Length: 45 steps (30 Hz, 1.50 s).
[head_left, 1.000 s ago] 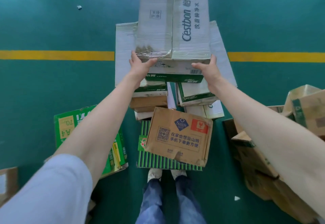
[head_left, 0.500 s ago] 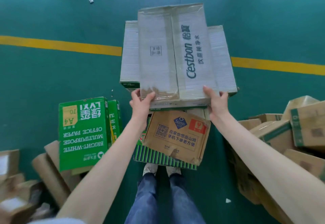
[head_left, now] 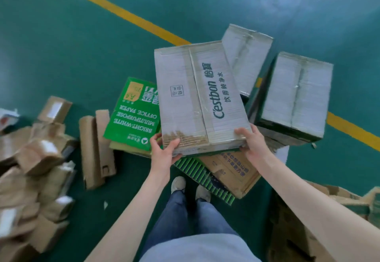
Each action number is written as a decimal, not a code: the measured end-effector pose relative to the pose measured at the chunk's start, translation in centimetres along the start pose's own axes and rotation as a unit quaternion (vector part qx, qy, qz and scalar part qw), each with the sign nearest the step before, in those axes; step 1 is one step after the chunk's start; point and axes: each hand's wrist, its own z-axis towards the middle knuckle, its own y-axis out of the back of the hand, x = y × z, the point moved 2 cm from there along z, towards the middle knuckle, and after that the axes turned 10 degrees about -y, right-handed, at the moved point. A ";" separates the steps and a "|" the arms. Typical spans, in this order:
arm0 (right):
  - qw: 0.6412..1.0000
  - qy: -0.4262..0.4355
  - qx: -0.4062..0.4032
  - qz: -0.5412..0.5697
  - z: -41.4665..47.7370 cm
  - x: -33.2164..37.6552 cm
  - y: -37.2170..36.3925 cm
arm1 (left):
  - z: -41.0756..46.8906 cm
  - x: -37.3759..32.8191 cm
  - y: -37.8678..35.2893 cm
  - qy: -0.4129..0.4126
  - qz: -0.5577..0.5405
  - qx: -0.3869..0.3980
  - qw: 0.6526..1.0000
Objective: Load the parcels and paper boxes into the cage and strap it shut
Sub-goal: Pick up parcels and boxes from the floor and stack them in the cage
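Head view, looking down at the green floor (head_left: 61,52). I'm holding a grey-white corrugated cardboard box printed C'estbon (head_left: 197,97) by its near edge. Left hand (head_left: 164,154) grips the near-left corner, thumb on top and fingers curled under. Right hand (head_left: 251,141) grips the near-right corner the same way. The box looks lifted clear of the pile, tilted a bit, and it overlaps what lies below.

Under and around it on the floor:
- A green office-paper carton (head_left: 131,117) is just left of the held box.
- A green-striped flat carton (head_left: 199,176) and a brown flat carton with printed characters (head_left: 232,171) lie beneath it, by my shoes (head_left: 178,183).
- Two more grey-white cartons with green sides (head_left: 296,95) sit beyond on the right, near the yellow floor line (head_left: 123,15).
- A heap of brown taped parcels (head_left: 37,159) lies toward the left, blurred.
- More brown cardboard boxes (head_left: 308,226) lie at the lower right.

Progress looks early. No cage or strap is in view, so I can't tell what is already loaded. Plenty is loose on the floor: both heaps, the paper carton and the other cartons. This one box is in hand and probably headed for the cage. The rest of the loading and all the strapping are left.
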 end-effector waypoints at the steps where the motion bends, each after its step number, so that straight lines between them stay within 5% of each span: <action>1: 1.000 -0.007 0.006 -0.029 -0.1 -0.8 -1.6 | -0.7 0.3 1.8 -0.001 -0.010 -0.027 1.000; 10: 0.953 -0.024 0.106 -0.283 -4.4 -10.2 -17.2 | -9.4 2.6 18.3 0.043 -0.110 -0.277 0.954; 20: 0.836 -0.044 0.265 -0.478 -15.3 -35.2 -31.2 | -25.3 10.8 40.2 0.033 -0.241 -0.518 0.820; 22: 0.834 -0.041 0.267 -0.480 -16.1 -36.6 -32.0 | -26.0 11.3 41.3 0.042 -0.243 -0.523 0.816; 33: 0.631 -0.065 0.381 -0.673 -29.4 -58.9 -38.4 | -40.7 19.6 51.4 0.045 -0.380 -0.702 0.600; 45: 0.448 -0.084 0.444 -0.771 -37.6 -74.7 -46.7 | -43.4 20.7 59.6 0.043 -0.471 -0.785 0.401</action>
